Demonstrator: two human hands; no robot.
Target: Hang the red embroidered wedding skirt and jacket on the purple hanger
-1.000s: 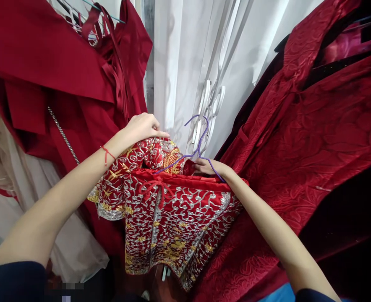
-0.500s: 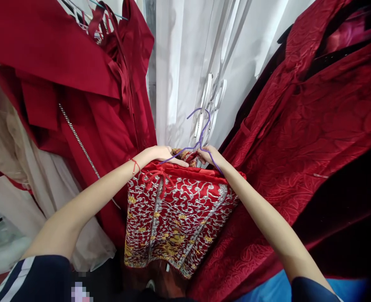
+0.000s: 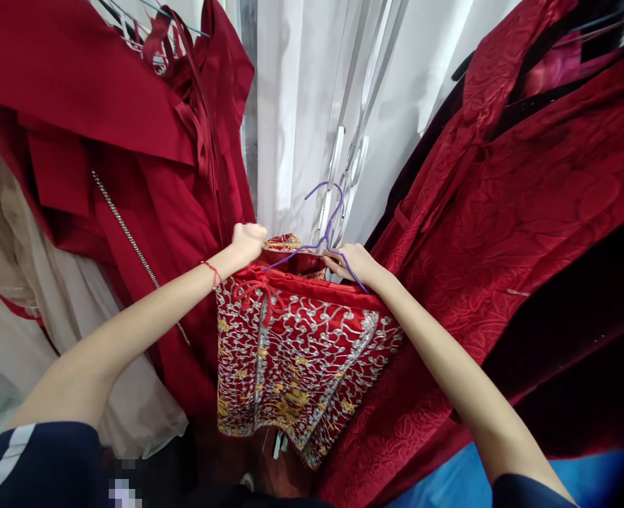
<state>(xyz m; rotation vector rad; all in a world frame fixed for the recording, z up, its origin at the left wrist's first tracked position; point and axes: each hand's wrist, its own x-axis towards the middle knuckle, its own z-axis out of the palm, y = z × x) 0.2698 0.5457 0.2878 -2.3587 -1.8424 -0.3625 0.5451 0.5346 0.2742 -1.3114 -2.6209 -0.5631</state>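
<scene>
Right in front of me, the embroidered red skirt (image 3: pixel 301 360) hangs from a purple hanger (image 3: pixel 327 237), its waistband below the hanger's shoulders and a red cord (image 3: pixel 264 289) tied in a bow toward the left end. Silver scrolls cover the cloth, with gold patches clustered low near the hem. Behind the waistband, a second embroidered garment (image 3: pixel 286 243) shows its gold-trimmed edge and dark red inside. My left hand (image 3: pixel 248 241) is at the left end of that garment, above the skirt's waistband, with its fingers curled in; it is slightly blurred, and I cannot tell whether they pinch any cloth. My right hand (image 3: pixel 353 262) reaches in behind the hanger's right shoulder, thumb and fingertips pressed together on the second garment's edge. The hook stands free above my hands, in front of the white doors (image 3: pixel 285 120) and their long handles. A red bracelet (image 3: pixel 213 274) circles my left wrist. To the left hangs a plain red dress (image 3: pixel 147 148) with a beaded strand (image 3: pixel 126 234) slanting down it, and pale cloth (image 3: pixel 132 416) below; to the right hangs a red patterned dress (image 3: pixel 529 212), with blue material (image 3: pixel 450 487) beneath.
</scene>
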